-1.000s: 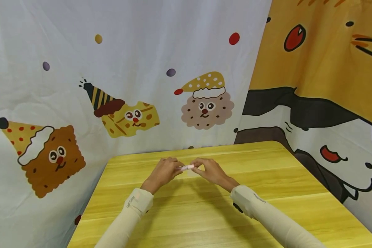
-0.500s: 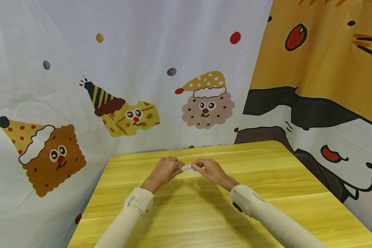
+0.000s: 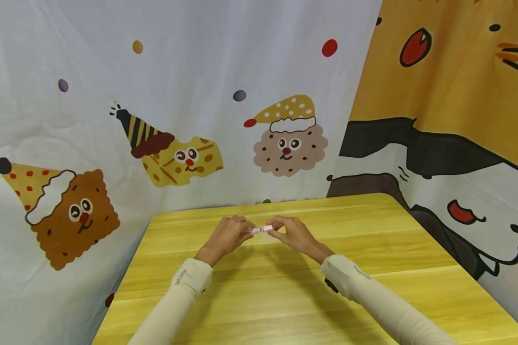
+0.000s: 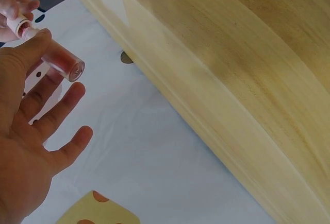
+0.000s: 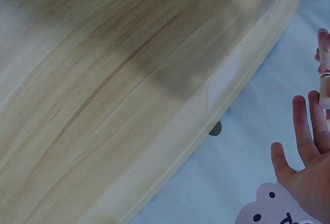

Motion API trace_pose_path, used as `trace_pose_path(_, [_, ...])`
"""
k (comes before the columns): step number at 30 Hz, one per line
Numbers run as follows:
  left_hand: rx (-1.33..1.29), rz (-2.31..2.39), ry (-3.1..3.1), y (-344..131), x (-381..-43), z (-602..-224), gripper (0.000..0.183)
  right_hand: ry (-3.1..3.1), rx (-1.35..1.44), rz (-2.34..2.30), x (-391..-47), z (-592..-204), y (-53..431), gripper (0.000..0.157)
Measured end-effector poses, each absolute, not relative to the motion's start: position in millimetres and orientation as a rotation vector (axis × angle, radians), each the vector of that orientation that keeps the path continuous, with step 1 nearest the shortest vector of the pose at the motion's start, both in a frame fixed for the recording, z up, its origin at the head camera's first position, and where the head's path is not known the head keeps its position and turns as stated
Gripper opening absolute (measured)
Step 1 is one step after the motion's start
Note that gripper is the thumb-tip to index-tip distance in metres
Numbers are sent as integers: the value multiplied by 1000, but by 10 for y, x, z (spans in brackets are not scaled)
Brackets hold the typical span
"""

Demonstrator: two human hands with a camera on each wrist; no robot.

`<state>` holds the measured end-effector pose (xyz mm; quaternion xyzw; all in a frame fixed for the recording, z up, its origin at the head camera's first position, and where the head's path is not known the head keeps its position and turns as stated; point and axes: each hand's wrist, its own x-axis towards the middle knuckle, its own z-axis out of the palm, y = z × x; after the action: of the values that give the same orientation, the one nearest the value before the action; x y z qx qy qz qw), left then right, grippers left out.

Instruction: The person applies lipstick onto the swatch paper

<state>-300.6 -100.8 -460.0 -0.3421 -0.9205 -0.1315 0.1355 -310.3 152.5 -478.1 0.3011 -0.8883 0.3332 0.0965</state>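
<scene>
A small lip gloss tube (image 4: 63, 60), with a clear wall and reddish-pink contents, is pinched by my left hand (image 3: 229, 235) above the table. In the left wrist view the thumb lies over the tube, while the other fingers spread apart below it. My right hand (image 3: 294, 234) pinches the pale pink cap (image 3: 268, 228) between thumb and index finger, its remaining fingers extended in the right wrist view. Cap and tube are lined up end to end. The cap's open rim faces the tube's neck in the left wrist view, and a narrow gap shows there.
Under both hands stretches a yellow wood-grain table (image 3: 259, 297). A pale rectangular patch (image 5: 225, 79) lies near its far edge. Behind hangs a white curtain (image 3: 190, 57) with cartoon prints, and a cat-print curtain (image 3: 449, 86) borders the right side.
The right fingers have shifted on the cap, so more of it shows than half a second ago. Both hands stay in nearly the same place; the head view has tilted slightly down.
</scene>
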Motion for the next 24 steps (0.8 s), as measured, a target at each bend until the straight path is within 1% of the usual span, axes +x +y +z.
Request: trace_pose_path(24, [-944, -346, -2687, -1100, -3034, -4597, 21, -2601, 899, 961, -3143, -4738, 1654, 22])
